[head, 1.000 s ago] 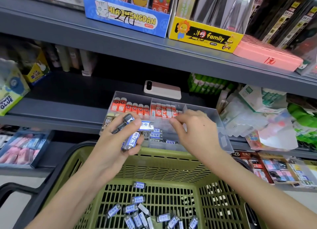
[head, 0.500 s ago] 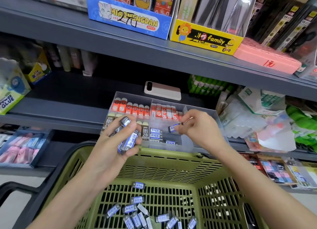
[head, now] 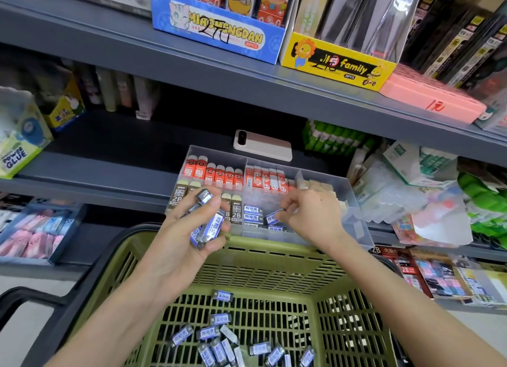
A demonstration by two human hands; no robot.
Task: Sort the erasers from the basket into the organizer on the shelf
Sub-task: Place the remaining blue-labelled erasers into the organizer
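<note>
- Organizer (head: pixel 356 215) of clear plastic, split into compartments, sits at the front edge of the middle shelf (head: pixel 96 174).
- The far rim of the green basket (head: pixel 274 268) lies directly below the organizer's front wall.
- The left hand (head: pixel 189 229) is in front of the organizer's left end, with its fingers curled round a bundle of erasers (head: pixel 210 228) in blue-and-grey wrappers. One of the bundle pokes up between the fingertips.
- The right hand (head: pixel 312 218) reaches over the organizer's front middle compartment. Its thumb and forefinger pinch a single eraser (head: pixel 274 218), which is tilted.
- That eraser hangs close over the blue erasers (head: pixel 251 213) lying flat in the same compartment; I cannot tell whether it touches them.
- The organizer's back compartments hold rows of upright red erasers (head: pixel 214 173).
- Its front left compartment holds brown 2B erasers (head: pixel 236 211), partly hidden by the left hand.
- More loose erasers (head: pixel 219 336) lie scattered on the basket floor, below the organizer.
- A white phone (head: pixel 262 145) lies flat on the shelf just behind the organizer.
- Clear packets (head: pixel 384 196) are piled to the right of the organizer.
- A blue box (head: pixel 219 34) and a yellow box (head: pixel 334 62) stand on the shelf above it.
</note>
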